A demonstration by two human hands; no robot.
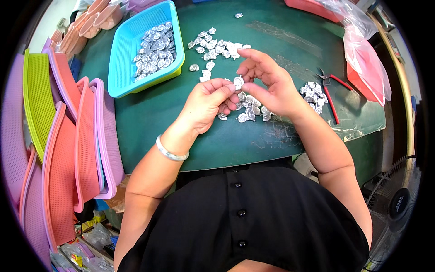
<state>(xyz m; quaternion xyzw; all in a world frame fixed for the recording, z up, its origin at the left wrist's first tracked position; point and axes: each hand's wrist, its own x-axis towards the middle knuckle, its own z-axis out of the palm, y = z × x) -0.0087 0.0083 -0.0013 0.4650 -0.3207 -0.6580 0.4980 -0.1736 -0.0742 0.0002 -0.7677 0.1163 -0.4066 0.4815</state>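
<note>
Pinched between thumb and forefinger of my left hand is a small silver metal piece with a round, swirled face and a short stub on top. My right hand is open just right of it, fingers curved and thumb tip close to the piece; whether the thumb touches it I cannot tell. Beneath and between both hands lies a pile of similar silver pieces, partly hidden by the fingers. Another loose group spreads beyond my left hand, and a smaller heap sits by my right forearm.
A blue basket with many silver pieces stands at far left on the green table. Red-handled pliers lie at right, near a pink bin with clear plastic. Stacked colored baskets crowd the left; a fan stands lower right.
</note>
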